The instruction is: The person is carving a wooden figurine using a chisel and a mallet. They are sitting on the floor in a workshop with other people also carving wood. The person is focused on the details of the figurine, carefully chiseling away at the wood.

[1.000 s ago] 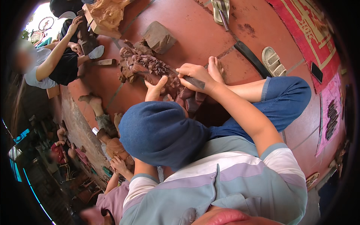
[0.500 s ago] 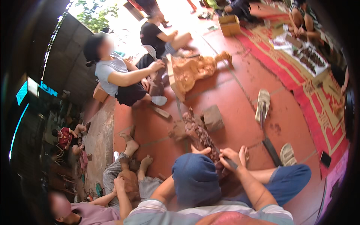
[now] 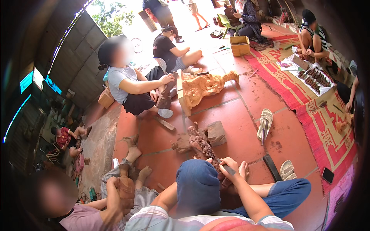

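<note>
A dark reddish-brown carved wooden figure point(image 3: 197, 145) lies at an angle in front of me, its far end against wooden blocks point(image 3: 216, 133). Beside its near part is my left hand point(image 3: 209, 160), closed on the carving as far as I can see. My raised knee in blue cloth point(image 3: 198, 184) hides most of that hand's fingers. In my right hand point(image 3: 230, 164) is a flat, dark, chisel-like tool point(image 3: 228, 168), slanting down to the right, its far tip at the carving.
Slippers point(image 3: 265, 125) and a long dark bar point(image 3: 272, 168) lie on the red tiles point(image 3: 246, 144) to the right. Beyond them are a red patterned mat point(image 3: 308, 119) and a phone point(image 3: 328, 175). Co-workers sit left and ahead, one beside a larger yellowish carving point(image 3: 204, 87).
My view has shifted slightly, and the picture is sharper. The fingers of my left hand stand out less beside the carving. My right hand still holds the tool against it.
</note>
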{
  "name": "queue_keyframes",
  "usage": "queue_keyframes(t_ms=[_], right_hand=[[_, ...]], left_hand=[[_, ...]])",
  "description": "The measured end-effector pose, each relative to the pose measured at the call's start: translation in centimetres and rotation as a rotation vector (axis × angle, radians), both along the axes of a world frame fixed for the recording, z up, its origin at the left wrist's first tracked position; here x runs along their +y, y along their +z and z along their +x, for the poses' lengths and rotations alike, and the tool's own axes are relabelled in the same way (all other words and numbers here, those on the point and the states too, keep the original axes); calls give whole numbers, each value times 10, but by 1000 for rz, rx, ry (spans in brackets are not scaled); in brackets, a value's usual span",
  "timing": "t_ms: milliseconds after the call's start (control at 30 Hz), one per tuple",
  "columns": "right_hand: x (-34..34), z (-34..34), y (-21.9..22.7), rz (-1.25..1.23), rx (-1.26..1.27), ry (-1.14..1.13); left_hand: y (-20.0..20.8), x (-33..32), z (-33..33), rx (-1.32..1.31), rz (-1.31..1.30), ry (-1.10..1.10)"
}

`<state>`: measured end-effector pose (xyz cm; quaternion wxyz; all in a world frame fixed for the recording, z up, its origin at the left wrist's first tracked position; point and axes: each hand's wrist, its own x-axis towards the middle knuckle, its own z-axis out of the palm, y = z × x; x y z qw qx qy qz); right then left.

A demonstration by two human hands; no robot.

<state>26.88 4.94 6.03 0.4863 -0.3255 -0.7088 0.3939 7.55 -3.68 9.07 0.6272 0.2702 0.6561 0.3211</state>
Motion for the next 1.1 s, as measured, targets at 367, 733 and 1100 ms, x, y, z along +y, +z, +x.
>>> queue_keyframes(t_ms=[367, 733, 1100], right_hand=[[-5, 6, -12, 6, 16, 8], [-15, 3, -16, -99, -20, -14], [-18, 0, -13, -96, -111, -38]], left_hand=[[-5, 0, -3, -14, -11, -11], [-10, -8, -14, -23, -20, 7], [-16, 0, -7, -45, -12, -3]])
